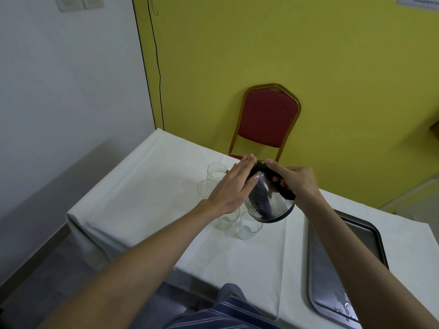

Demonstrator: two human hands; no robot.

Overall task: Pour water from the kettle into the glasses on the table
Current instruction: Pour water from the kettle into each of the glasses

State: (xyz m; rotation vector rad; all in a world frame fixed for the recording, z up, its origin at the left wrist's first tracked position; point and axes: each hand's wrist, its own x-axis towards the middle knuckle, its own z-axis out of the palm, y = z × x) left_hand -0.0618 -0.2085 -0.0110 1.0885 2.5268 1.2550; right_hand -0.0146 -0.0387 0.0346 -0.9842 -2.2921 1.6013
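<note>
Head view: kettle (269, 200) held off table (147, 198), tipped left and far, base toward camera, long axis running near-right to far-left. Right hand (297, 184) wrapped tight round black handle (283, 189) on kettle's right. Left hand (234, 188) flat, fingers straight, pressing lid side, gripping nothing. Spout end meets far glass (216, 170); second glass (205, 188) just nearer. Two more glasses (249, 227) under kettle base. Tray (344, 269) near right, apart.

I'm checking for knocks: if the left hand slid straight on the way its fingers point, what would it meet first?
Probably the red chair behind the table; the left hand already lies flat on the kettle. Depth is unclear.
</note>
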